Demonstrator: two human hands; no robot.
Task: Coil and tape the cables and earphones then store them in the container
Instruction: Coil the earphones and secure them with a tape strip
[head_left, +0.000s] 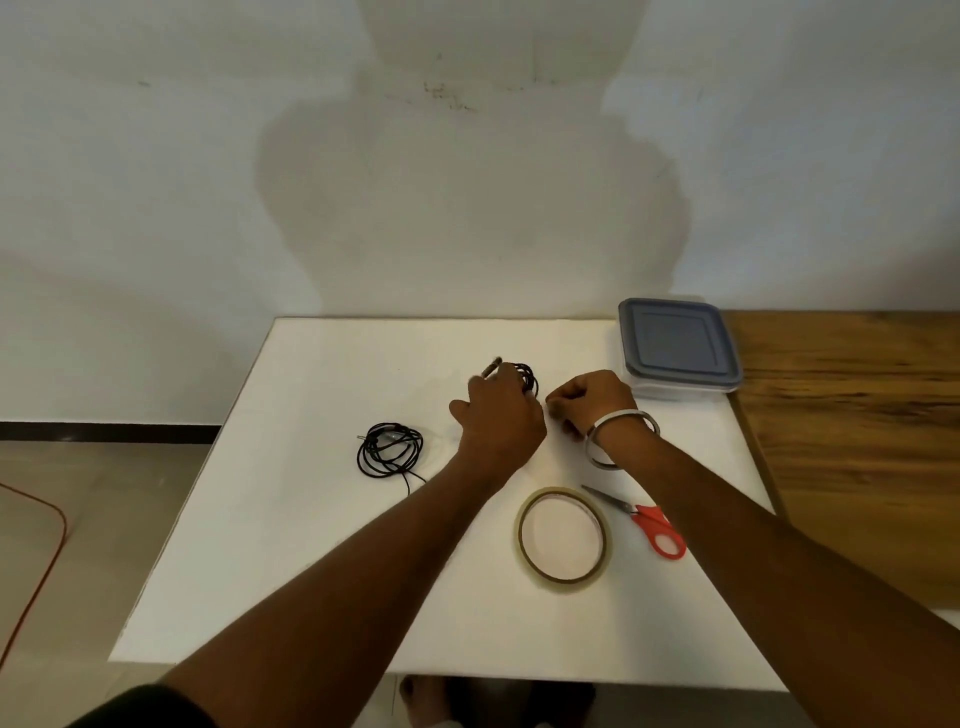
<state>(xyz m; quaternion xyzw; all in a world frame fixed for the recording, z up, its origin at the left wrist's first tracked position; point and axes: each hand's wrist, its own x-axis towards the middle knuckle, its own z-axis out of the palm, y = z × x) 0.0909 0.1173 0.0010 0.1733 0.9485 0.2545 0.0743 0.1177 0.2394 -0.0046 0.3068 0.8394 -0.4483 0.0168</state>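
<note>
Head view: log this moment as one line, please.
left hand: holds coiled cable | right hand: curled beside it | second cable: loose | container: lidded | tape roll, scissors: untouched

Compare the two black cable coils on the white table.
The coil under the left hand is a tight bundle, mostly hidden, with a plug sticking out at its far side; the loose coil lies untouched, wider, with one end trailing toward the near edge. The held bundle sits nearer the lidded container. Both are thin, black and on the table.
</note>
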